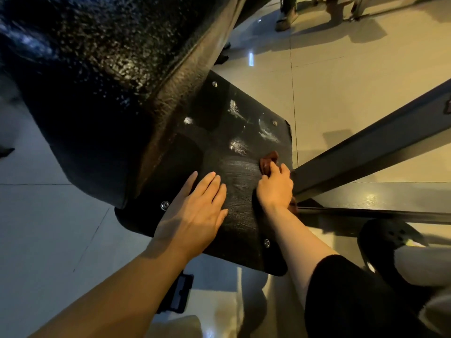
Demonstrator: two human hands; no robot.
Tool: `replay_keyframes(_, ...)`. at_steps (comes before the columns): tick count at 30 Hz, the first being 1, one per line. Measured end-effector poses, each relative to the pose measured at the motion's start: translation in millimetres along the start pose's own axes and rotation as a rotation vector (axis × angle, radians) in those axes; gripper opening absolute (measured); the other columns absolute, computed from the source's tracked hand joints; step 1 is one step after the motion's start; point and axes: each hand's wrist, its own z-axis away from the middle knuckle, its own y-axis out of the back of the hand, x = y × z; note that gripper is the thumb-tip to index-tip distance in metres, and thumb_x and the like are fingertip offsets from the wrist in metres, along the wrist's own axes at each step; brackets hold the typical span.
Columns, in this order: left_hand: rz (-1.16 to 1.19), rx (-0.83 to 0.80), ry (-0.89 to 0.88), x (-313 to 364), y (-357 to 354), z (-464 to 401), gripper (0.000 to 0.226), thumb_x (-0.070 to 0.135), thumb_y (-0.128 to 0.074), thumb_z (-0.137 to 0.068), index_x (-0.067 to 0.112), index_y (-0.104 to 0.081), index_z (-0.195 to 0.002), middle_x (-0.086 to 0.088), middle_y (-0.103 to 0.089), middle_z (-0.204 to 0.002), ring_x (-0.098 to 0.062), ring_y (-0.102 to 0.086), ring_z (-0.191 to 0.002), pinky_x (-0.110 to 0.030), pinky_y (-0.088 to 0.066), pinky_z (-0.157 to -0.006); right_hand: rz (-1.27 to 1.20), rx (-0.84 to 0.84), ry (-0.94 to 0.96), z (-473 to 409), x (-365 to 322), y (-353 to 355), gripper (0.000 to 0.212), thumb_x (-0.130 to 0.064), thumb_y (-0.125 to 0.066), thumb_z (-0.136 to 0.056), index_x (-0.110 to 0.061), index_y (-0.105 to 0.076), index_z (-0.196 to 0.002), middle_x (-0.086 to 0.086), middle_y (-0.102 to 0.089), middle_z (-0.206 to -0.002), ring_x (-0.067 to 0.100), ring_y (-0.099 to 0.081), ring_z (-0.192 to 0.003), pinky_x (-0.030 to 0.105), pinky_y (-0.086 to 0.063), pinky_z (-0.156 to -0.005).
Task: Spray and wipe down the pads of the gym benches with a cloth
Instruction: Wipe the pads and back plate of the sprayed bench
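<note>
Lying flat with fingers straight, the left hand [195, 215] is pressing on the black pad [234, 191]. Right of it, the right hand [274, 185] is gripping a reddish cloth [268, 161] against the pad's right edge, beside a metal beam [366, 147].

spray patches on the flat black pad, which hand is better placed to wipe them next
Right. The right hand already holds the reddish cloth, just below the white spray patches on the flat black pad. The left hand lies flat, without a cloth.
</note>
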Motion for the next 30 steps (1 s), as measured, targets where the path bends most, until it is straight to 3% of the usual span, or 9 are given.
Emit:
replay_keyframes(3, -0.016, 0.066, -0.032, 1, 1, -1, 0.045, 0.022, -0.087, -0.066, -0.002, -0.074, -0.101, -0.021, -0.071, -0.107, -0.035, -0.066, -0.107, -0.039, -0.028, -0.102, -0.197, -0.09, 0.304, 24, -47, -17, 0.046, -0.017, -0.047, -0.1, -0.022, -0.043, -0.146, 0.0, -0.022, -0.16, 0.018, -0.022, -0.146, 0.028, -0.018, -0.115)
replay_keyframes(6, 0.025, 0.033, -0.04, -1, 1, 0, 0.039, 0.025, -0.05, -0.084, -0.001, -0.074, -0.1, -0.021, -0.07, -0.107, -0.036, -0.064, -0.11, -0.044, -0.037, -0.103, -0.266, -0.264, 0.567, 32, -68, -24, 0.044, -0.011, -0.046, -0.1, -0.025, -0.049, -0.142, -0.004, -0.024, -0.16, 0.012, -0.022, -0.144, 0.021, -0.017, -0.113)
replay_keyframes(9, 0.041, 0.013, -0.014, -3, -4, 3, 0.041, 0.03, -0.059, -0.085, 0.0, -0.071, -0.11, -0.02, -0.067, -0.118, -0.034, -0.062, -0.114, -0.043, -0.043, -0.103, -0.154, -0.197, 0.461, 2, -40, -10, 0.045, -0.007, -0.045, -0.1, -0.023, -0.049, -0.142, -0.001, -0.025, -0.16, 0.016, -0.025, -0.145, 0.019, -0.018, -0.112)
replay_keyframes(12, 0.025, 0.022, 0.001, -2, -1, 2, 0.049, 0.027, -0.08, -0.072, -0.002, -0.071, -0.11, -0.021, -0.067, -0.117, -0.035, -0.064, -0.111, -0.039, -0.034, -0.103, -0.059, -0.121, 0.137, -28, 8, 11, 0.047, -0.008, -0.04, -0.101, -0.021, -0.046, -0.145, 0.004, -0.025, -0.16, 0.024, -0.026, -0.145, 0.028, -0.021, -0.114)
replay_keyframes(15, 0.037, 0.07, -0.003, -2, 0, 2, 0.04, 0.026, -0.065, -0.082, -0.003, -0.071, -0.109, -0.022, -0.067, -0.115, -0.036, -0.064, -0.11, -0.039, -0.035, -0.102, -0.01, -0.097, 0.018, -31, 13, 17, 0.046, -0.01, -0.039, -0.1, -0.014, -0.044, -0.145, 0.01, -0.03, -0.155, 0.033, -0.036, -0.137, 0.036, -0.032, -0.108)
replay_keyframes(19, 0.107, 0.051, 0.013, -1, -2, 2, 0.043, 0.029, -0.05, -0.087, -0.001, -0.071, -0.11, -0.021, -0.066, -0.117, -0.035, -0.062, -0.113, -0.039, -0.038, -0.104, -0.063, -0.189, 0.346, -8, -55, -6, 0.05, -0.015, -0.043, -0.102, -0.021, -0.034, -0.15, 0.0, -0.018, -0.162, 0.019, -0.022, -0.146, 0.025, -0.02, -0.112)
replay_keyframes(23, 0.175, 0.016, 0.028, -2, -1, 2, 0.048, 0.029, -0.042, -0.086, -0.003, -0.069, -0.11, -0.023, -0.065, -0.116, -0.038, -0.06, -0.114, -0.039, -0.034, -0.105, -0.034, -0.239, 0.59, 1, -78, -19, 0.05, -0.01, -0.045, -0.1, -0.025, -0.04, -0.147, -0.003, -0.022, -0.16, 0.016, -0.028, -0.144, 0.023, -0.026, -0.108)
replay_keyframes(27, 0.165, 0.0, 0.032, -1, 1, 2, 0.051, 0.03, -0.04, -0.088, -0.003, -0.068, -0.114, -0.022, -0.064, -0.12, -0.037, -0.061, -0.115, -0.039, -0.038, -0.106, 0.017, -0.142, 0.286, -33, -23, 0, 0.056, -0.005, -0.045, -0.095, -0.027, -0.044, -0.146, -0.001, -0.027, -0.159, 0.025, -0.034, -0.141, 0.037, -0.029, -0.112)
replay_keyframes(30, 0.188, 0.019, 0.038, -2, 0, 1, 0.051, 0.029, -0.04, -0.088, -0.005, -0.067, -0.115, -0.023, -0.064, -0.121, -0.038, -0.06, -0.115, -0.038, -0.029, -0.106, 0.038, -0.109, 0.054, -45, 7, 12, 0.056, -0.007, -0.042, -0.095, -0.022, -0.04, -0.148, 0.004, -0.022, -0.161, 0.028, -0.028, -0.144, 0.036, -0.024, -0.114)
